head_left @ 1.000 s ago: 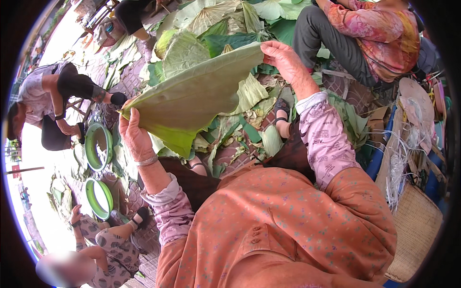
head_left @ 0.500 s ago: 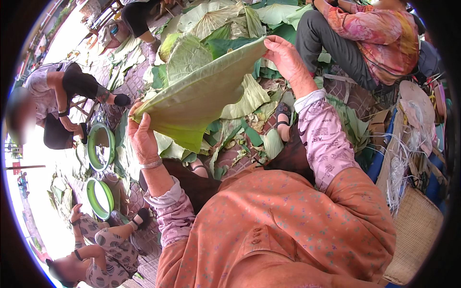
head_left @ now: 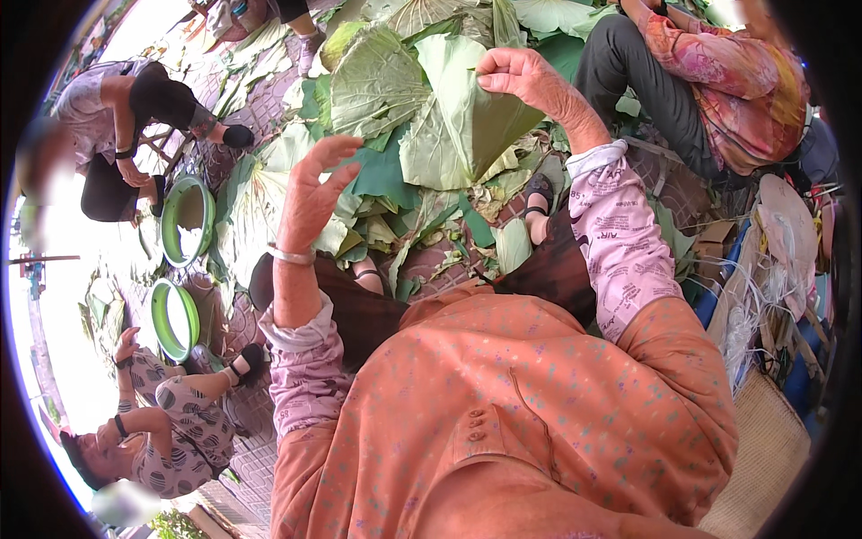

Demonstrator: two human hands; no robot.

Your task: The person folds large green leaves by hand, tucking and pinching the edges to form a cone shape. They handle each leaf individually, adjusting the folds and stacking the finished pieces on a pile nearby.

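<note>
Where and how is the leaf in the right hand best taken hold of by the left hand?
The leaf is probably best pinched at its free left edge, coming from the left: it is a thin sheet hanging from the right hand, and that edge faces the open left hand.

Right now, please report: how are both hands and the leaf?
Right hand pinching leaf by its edge. Left hand open, holding nothing. Other leaves scattered around.

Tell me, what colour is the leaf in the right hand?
Pale green; the leaf in the right hand shows best in the head view.
</note>
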